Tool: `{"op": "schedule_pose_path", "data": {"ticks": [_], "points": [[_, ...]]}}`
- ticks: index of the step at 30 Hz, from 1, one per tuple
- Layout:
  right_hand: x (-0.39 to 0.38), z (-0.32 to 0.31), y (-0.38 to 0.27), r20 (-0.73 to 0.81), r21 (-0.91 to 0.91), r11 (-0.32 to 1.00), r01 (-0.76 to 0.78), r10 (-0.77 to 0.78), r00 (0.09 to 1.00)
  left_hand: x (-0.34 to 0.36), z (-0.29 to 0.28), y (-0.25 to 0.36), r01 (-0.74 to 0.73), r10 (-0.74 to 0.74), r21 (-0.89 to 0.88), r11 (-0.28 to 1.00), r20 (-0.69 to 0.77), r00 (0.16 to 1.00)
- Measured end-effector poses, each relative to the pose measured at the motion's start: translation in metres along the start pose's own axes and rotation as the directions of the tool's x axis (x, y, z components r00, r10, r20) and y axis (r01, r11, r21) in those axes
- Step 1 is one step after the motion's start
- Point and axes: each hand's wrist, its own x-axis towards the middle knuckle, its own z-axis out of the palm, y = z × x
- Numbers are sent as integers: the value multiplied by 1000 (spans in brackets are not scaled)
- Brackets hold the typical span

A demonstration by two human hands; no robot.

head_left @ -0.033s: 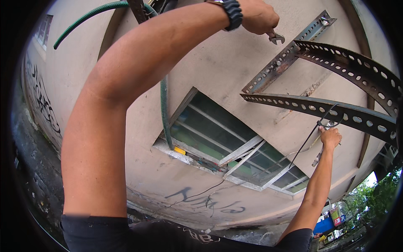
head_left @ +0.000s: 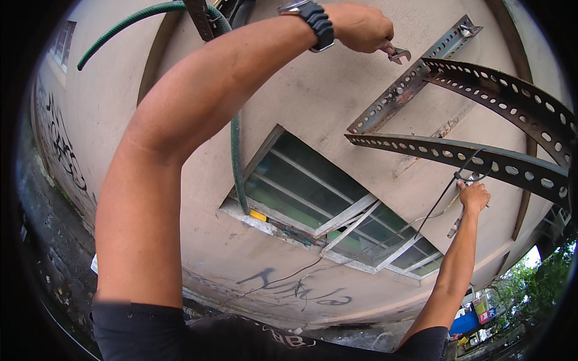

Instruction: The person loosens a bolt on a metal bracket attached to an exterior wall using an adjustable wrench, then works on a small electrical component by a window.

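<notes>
My left hand [head_left: 363, 27] is raised near the top of the view, its fingers closed round an adjustable wrench [head_left: 399, 56]. The wrench's jaw points toward the perforated angle-iron upright [head_left: 409, 84] bolted to the wall, with a gap between them. Lower right, my right hand [head_left: 474, 197] is closed round a silver metal tool [head_left: 454, 227]; its exact kind is partly hidden by my fingers. That hand sits just under the lower perforated bracket arm [head_left: 433, 150]. A black cable [head_left: 445, 191] loops over this arm beside my fingers.
A second, rusty bracket arm [head_left: 500, 90] juts out above. Below is a barred window [head_left: 313, 186] with a yellow-handled tool [head_left: 257, 215] on its sill. A green hose [head_left: 236, 162] hangs at left, near another dark metal bracket [head_left: 198, 18]. Trees [head_left: 530, 289] stand lower right.
My left hand and forearm have shifted slightly left and down, and the wrench has turned a little. My right hand stays where it was.
</notes>
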Motion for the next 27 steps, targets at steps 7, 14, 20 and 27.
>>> {"op": "schedule_pose_path", "data": {"ticks": [7, 14, 20, 27], "points": [[1, 10, 7, -26, 4, 1000, -9, 9, 1000, -64, 101, 63, 185, -306, -554, 812, -133, 943], [0, 9, 2, 0, -27, 999, -17, 17, 1000, -56, 120, 72, 223, -393, -640, 736, -135, 910], [1, 9, 5, -12, 2, 1000, -15, 15, 1000, -51, 133, 79, 189, -401, -658, 729, -185, 897], [-1, 6, 4, -13, 41, 999, -17, 17, 1000, -50, 137, 90, 260, -463, -758, 599, -62, 884]]}}
